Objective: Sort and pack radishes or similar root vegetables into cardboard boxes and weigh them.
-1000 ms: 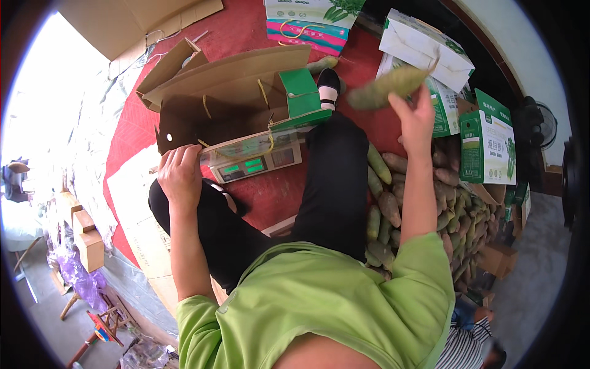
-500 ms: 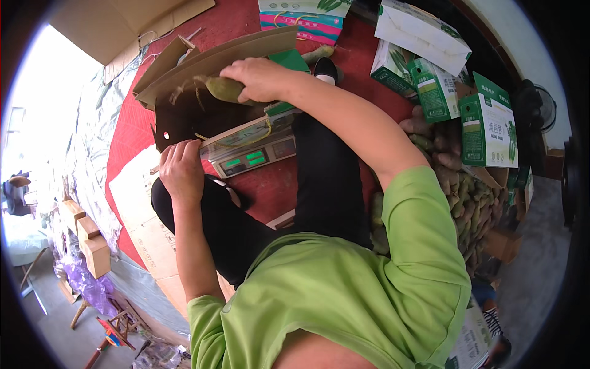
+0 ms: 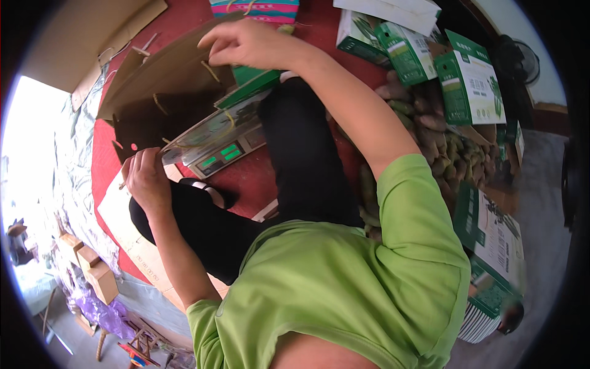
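The carton [image 3: 166, 92] is a plain brown cardboard box, lying open on a red mat [image 3: 246, 178] in front of the seated person. Its flaps stand up and outward, and the inside is dark with shadow. Pale straw-like strands cling to its flaps and front edge. A green-printed panel [image 3: 255, 86] shows at its right side.

The right hand [image 3: 246, 43] reaches across to the carton's upper right flap, its fingers curled loosely down over the edge; whether they pinch anything cannot be told. The left hand [image 3: 146, 179] sits at the carton's near left corner, fingers bent narrow on the cardboard edge, apparently gripping it.

Just in front of the carton stands a scale [image 3: 215, 144] with a steel pan and green lit digits, between the person's black-clad legs [image 3: 295, 160].

To the right lies a heap of green and brownish oblong produce [image 3: 442, 141]. Green-and-white boxes [image 3: 467, 80] stand beyond the heap and beside it. Flat cardboard [image 3: 80, 43] lies at the upper left.
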`<control>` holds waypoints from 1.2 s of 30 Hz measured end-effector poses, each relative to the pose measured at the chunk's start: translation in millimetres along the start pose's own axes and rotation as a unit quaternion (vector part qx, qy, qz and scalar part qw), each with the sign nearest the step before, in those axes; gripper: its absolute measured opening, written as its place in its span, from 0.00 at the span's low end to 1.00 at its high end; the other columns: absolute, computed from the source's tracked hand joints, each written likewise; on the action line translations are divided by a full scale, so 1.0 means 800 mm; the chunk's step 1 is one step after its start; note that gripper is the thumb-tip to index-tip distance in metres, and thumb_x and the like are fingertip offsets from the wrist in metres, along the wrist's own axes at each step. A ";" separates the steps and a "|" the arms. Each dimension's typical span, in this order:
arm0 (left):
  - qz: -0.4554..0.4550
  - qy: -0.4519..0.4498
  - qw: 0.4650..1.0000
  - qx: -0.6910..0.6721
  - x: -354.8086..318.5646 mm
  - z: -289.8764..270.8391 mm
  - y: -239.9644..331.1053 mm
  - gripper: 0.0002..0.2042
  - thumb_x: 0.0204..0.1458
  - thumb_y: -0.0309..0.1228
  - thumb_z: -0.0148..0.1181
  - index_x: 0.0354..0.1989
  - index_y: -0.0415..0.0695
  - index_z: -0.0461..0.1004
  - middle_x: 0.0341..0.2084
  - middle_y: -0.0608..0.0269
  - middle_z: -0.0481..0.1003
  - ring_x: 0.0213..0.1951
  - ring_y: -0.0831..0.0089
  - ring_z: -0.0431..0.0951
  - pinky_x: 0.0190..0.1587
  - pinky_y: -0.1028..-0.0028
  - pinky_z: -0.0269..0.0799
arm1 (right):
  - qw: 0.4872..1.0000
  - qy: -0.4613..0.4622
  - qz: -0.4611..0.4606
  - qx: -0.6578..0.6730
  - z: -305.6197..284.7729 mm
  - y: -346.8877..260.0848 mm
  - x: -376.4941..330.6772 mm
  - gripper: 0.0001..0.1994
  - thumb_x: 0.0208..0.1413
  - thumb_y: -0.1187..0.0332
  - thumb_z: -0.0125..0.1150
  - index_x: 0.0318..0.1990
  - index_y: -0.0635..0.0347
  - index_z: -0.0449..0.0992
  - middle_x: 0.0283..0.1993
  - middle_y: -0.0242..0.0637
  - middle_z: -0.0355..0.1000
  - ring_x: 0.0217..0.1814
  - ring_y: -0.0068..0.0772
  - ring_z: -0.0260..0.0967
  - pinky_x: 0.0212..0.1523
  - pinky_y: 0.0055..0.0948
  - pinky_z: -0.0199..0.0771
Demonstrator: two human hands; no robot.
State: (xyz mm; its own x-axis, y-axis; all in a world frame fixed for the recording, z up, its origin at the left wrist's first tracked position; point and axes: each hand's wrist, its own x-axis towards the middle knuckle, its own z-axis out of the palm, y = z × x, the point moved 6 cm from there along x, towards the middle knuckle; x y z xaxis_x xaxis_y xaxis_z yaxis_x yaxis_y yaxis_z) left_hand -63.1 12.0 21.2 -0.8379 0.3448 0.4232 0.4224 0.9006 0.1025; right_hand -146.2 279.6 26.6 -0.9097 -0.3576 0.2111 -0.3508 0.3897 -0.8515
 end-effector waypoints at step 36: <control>-0.003 0.012 1.000 -0.002 0.002 0.006 0.009 0.02 0.49 0.26 0.60 0.31 0.45 0.75 0.27 0.62 0.76 0.36 0.61 0.76 0.46 0.65 0.67 | 0.734 0.264 0.479 -0.403 -0.019 0.280 -0.652 0.12 0.56 0.58 0.55 0.37 0.56 0.77 0.46 0.42 0.73 0.50 0.52 0.67 0.47 0.46 0.69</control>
State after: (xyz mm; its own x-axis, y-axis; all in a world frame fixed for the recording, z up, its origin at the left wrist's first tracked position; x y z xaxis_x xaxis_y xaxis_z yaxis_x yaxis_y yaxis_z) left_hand -63.1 19.9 18.4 -0.8314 0.3333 0.4446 0.4191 0.9015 0.1081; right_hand 246.5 566.4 -266.9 -0.7088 0.7044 0.0376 0.6826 0.6984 -0.2153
